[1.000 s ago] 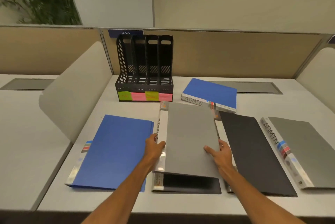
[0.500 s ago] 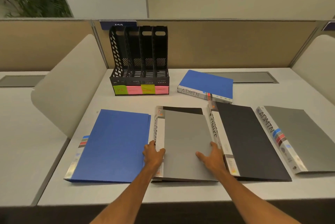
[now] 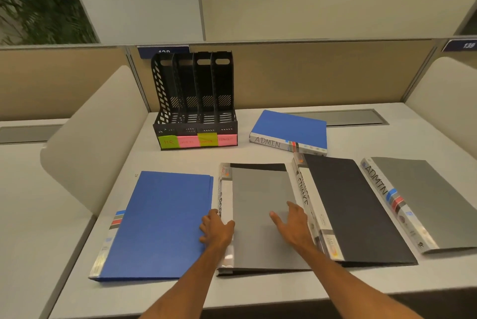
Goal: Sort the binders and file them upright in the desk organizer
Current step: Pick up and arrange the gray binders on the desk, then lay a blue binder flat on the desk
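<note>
Hands: our left hand (image 3: 216, 231) grips the flat grey plastic binder's (image 3: 260, 215) spine; right hand (image 3: 293, 225) rests spread on top.
Risk: lifted unevenly, we judge its cover flops open.

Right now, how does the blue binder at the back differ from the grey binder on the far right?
The blue binder lies behind the front row, spine toward the camera. The grey binder lies in the front row, spine on its left side, running away from the camera. Covers differ: blue against grey. Both lie flat, spines marked ADMIN.
</note>
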Available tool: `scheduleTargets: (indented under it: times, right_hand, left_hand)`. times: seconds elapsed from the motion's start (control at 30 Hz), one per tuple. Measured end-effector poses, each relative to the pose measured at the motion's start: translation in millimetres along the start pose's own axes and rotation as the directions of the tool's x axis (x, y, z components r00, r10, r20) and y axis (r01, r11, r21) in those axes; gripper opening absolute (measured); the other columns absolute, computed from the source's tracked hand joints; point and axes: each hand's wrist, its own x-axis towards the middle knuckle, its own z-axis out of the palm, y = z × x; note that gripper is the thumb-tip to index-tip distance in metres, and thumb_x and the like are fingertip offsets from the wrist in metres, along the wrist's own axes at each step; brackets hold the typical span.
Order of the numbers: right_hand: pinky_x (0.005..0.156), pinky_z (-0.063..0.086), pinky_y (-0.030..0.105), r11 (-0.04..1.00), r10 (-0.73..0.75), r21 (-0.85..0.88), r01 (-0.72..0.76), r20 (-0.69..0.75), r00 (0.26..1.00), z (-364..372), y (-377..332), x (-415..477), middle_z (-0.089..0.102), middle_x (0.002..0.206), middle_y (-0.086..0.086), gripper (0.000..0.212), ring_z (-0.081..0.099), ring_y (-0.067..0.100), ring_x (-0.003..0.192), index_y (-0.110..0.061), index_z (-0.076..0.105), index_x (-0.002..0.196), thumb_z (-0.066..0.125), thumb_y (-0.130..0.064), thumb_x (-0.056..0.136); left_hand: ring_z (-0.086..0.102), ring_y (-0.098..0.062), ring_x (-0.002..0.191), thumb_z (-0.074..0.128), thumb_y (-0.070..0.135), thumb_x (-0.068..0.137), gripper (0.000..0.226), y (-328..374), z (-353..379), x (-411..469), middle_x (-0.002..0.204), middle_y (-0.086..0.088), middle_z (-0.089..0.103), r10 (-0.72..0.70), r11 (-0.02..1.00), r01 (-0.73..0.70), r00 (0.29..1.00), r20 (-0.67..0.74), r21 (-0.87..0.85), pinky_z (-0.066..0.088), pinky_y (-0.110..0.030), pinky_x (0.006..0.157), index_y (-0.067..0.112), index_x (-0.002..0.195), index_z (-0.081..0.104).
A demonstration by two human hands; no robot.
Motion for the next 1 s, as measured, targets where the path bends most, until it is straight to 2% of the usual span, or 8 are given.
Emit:
scheduleTargets:
  times: [0.13,0.23,0.4,0.57,0.7,0.87,1.0]
  right_hand:
    - [0.116,0.02,0.046,0.986,-0.082,-0.145,0.08,-0.009,0.997,-22,-16,24,0.019,0.158,0.008,0.078,0.017,0.029,0.146,-0.016,0.021,0.151,0.042,-0.061,0.091]
    - [0.116,0.019,0.046,0.974,-0.121,-0.192,0.118,-0.005,0.993,-48,-26,52,0.016,0.159,0.009,0.08,0.015,0.03,0.146,-0.016,0.019,0.152,0.04,-0.063,0.091]
    - [0.11,0.033,0.043,0.943,-0.213,-0.278,0.18,-0.094,0.972,-98,-32,101,0.036,0.15,0.011,0.074,0.034,0.029,0.137,-0.012,0.033,0.145,0.045,-0.061,0.09]
    - [0.11,0.036,0.044,0.92,-0.27,-0.325,0.221,-0.113,0.956,-140,-26,157,0.041,0.146,0.01,0.07,0.039,0.029,0.134,-0.012,0.038,0.141,0.05,-0.057,0.089]
    - [0.106,0.039,0.041,0.917,-0.261,-0.336,0.214,-0.102,0.96,-169,-12,214,0.045,0.141,0.011,0.069,0.044,0.029,0.128,-0.011,0.04,0.139,0.055,-0.055,0.088]
    - [0.104,0.037,0.042,0.893,-0.24,-0.401,0.203,-0.045,0.97,-191,11,302,0.045,0.141,0.014,0.072,0.044,0.032,0.127,-0.008,0.041,0.139,0.054,-0.057,0.088]
    - [0.107,0.034,0.043,0.867,-0.221,-0.454,0.207,0.022,0.975,-197,26,370,0.042,0.144,0.016,0.076,0.041,0.033,0.131,-0.007,0.039,0.141,0.051,-0.06,0.088]
  left_hand:
    - [0.029,-0.026,0.134,0.061,0.029,0.087,0.065,33,-4,13,0.146,-0.006,0.03,0.137,0.986,-0.137,0.991,0.005,0.093,0.026,-0.046,0.107,0.017,0.142,0.03]
    - [0.021,-0.028,0.141,0.06,0.033,0.088,0.071,65,-4,24,0.154,-0.007,0.022,0.241,0.956,-0.244,0.97,0.035,0.16,0.021,-0.051,0.113,0.014,0.146,0.023]
    - [0.02,-0.03,0.143,0.06,0.036,0.09,0.073,127,3,48,0.156,-0.01,0.02,0.279,0.948,-0.282,0.959,0.045,0.149,0.025,-0.051,0.114,0.01,0.147,0.023]
    - [0.029,-0.031,0.138,0.06,0.038,0.09,0.07,186,19,77,0.151,-0.011,0.028,0.173,0.984,-0.173,0.985,0.014,0.046,0.035,-0.046,0.107,0.008,0.144,0.027]
    - [0.035,-0.031,0.133,0.062,0.037,0.089,0.067,228,43,103,0.145,-0.012,0.036,0.03,0.991,-0.028,0.999,0.014,-0.132,0.04,-0.044,0.101,0.007,0.14,0.032]
    - [0.038,-0.032,0.133,0.062,0.038,0.089,0.071,268,85,138,0.147,-0.013,0.035,-0.129,0.946,0.147,0.988,0.079,-0.288,0.039,-0.042,0.104,0.008,0.144,0.027]
    - [0.044,-0.03,0.129,0.062,0.038,0.089,0.066,293,112,168,0.145,-0.01,0.04,-0.241,0.862,0.285,0.958,0.154,-0.42,0.04,-0.039,0.104,0.012,0.142,0.032]
